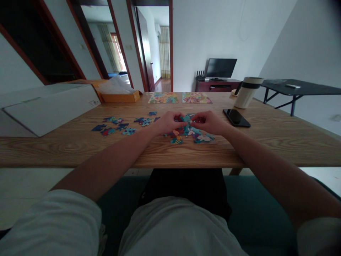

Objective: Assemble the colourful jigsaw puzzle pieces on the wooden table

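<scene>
My left hand [169, 122] and my right hand [209, 122] come together over a partly joined jigsaw puzzle [204, 138] near the table's front edge. Between their fingertips is a teal puzzle piece [186, 120], pinched from the left and the right. The fingers of both hands are closed, and they hide part of the puzzle beneath. A piece with a yellow pattern [176, 139] sticks out at the lower left of the joined part. Several loose puzzle pieces [129, 131] lie to the left of my left hand, mostly dark blue and teal.
Two colourful picture sheets [163, 97] lie at the table's far edge. On the right are a black phone [237, 117] and a white tumbler [247, 93]. A large white box [50, 106] and an orange open box [121, 97] stand on the left of the wooden table [87, 151].
</scene>
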A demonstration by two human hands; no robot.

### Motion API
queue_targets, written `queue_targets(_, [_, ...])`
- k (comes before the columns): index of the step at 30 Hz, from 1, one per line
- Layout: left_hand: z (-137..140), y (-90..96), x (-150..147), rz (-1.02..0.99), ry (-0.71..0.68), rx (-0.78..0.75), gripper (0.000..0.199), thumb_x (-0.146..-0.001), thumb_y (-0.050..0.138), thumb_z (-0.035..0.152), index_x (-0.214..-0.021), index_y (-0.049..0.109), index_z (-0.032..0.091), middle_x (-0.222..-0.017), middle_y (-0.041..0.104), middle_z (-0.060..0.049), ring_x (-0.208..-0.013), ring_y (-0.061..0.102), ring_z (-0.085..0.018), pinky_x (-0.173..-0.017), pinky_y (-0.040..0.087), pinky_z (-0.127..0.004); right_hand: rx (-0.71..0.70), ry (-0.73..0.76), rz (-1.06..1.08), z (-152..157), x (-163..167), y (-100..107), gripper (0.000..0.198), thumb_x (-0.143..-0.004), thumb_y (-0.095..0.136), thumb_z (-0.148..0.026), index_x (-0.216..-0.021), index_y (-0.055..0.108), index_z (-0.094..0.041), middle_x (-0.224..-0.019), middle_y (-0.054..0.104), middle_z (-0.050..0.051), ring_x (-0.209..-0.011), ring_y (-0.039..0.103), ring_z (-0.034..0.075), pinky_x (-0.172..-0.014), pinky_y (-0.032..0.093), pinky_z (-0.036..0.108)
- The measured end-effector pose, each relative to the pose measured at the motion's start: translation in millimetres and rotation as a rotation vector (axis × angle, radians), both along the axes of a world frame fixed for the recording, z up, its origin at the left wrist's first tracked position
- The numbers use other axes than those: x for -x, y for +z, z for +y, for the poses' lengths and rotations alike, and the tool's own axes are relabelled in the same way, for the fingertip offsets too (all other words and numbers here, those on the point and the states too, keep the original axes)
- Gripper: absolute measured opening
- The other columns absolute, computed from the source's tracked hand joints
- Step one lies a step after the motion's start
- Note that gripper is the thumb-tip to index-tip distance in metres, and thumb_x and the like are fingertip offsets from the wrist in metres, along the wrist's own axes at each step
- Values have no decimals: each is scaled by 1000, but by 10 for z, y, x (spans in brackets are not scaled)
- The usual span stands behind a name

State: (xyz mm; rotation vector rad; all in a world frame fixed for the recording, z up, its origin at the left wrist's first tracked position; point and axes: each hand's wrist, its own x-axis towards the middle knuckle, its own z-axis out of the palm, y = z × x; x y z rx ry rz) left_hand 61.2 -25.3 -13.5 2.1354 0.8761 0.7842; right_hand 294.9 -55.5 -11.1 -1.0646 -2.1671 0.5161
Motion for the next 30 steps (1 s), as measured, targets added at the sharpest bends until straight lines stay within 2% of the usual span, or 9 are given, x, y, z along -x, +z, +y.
queue_targets(4, [-40,52,-18,-1,16,-57,17,-82,73,24,-95,69,15,-83,71,-3,-72,64,-13,-69,52,-26,73,28,114,18,-23,30,35,-79,68,-49,-94,75,-19,-70,64,2,-62,50,15,-56,38,31])
queue_targets(7, [-78,98,-19,49,60,-71,17,-81,69,20,-98,70,16,-86,72,-3,-75,65,-14,-71,53,-27,104,-24,202,28,-73,81,34,-77,68,-49,-92,74,-19,-73,65,3,-63,52,16,-56,39,31])
queue_targets(10, [-102,123,-12,73,95,-80,28,-78,71,16,-105,69,17,-91,72,-4,-78,66,-15,-72,53,-27,126,-72,198,19,-115,132,34,-76,68,-50,-90,72,-19,-70,62,3,-60,50,16,-54,38,30])
queue_targets(13, [-112,117,-7,22,10,-6,48,-74,75,18,-121,63,18,-96,72,-5,-78,67,-15,-68,53,-26,132,-72,173,0,-126,162,33,-77,68,-50,-88,71,-19,-68,61,2,-59,48,14,-53,37,30])
queue_targets(16, [-119,97,-11,-27,-65,108,60,-74,78,22,-130,55,19,-89,72,-3,-69,66,-14,-59,50,-24,151,-52,139,-11,-122,164,33,-78,68,-50,-87,72,-19,-69,62,1,-59,48,14,-54,37,29])
queue_targets(22, [-113,78,-35,33,-77,138,39,-79,75,22,-115,63,17,-79,72,-1,-60,63,-12,-54,49,-23,230,80,6,-8,-116,119,34,-80,66,-52,-81,75,-20,-71,65,1,-64,52,15,-61,41,31])
queue_targets(30, [-165,96,-50,116,-110,98,39,-86,70,30,-122,68,17,-73,71,0,-48,55,-9,-46,43,-21,300,130,-150,26,-153,101,32,-77,67,-51,-79,76,-21,-66,63,-1,-60,51,15,-58,38,30])
